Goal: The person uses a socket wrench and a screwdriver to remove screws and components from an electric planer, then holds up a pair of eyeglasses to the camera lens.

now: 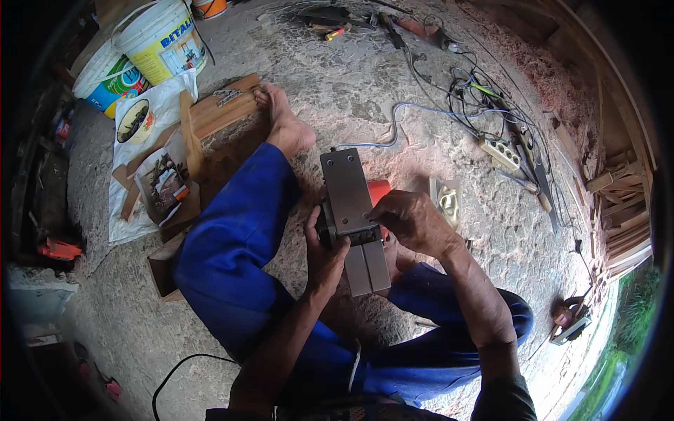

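Observation:
An electric hand planer (344, 184) lies upside down between my legs, its grey metal sole facing up. The sole is in two plates, with a dark slot across it where the cutter drum sits. A red part of its body shows on the right side. My left hand (326, 263) grips the planer's left side, the thumb by the slot. At the right edge of the slot, my right hand (415, 219) has its fingers pinched together. Whatever lies between those fingertips is too small or hidden to make out.
Two paint buckets (163, 43) stand at the far left, near a bowl (134, 121) of small dark pieces on a white sack. Wood boards (225, 112) lie by my left foot. A power strip (500, 154) and tangled cables (469, 88) spread at the right.

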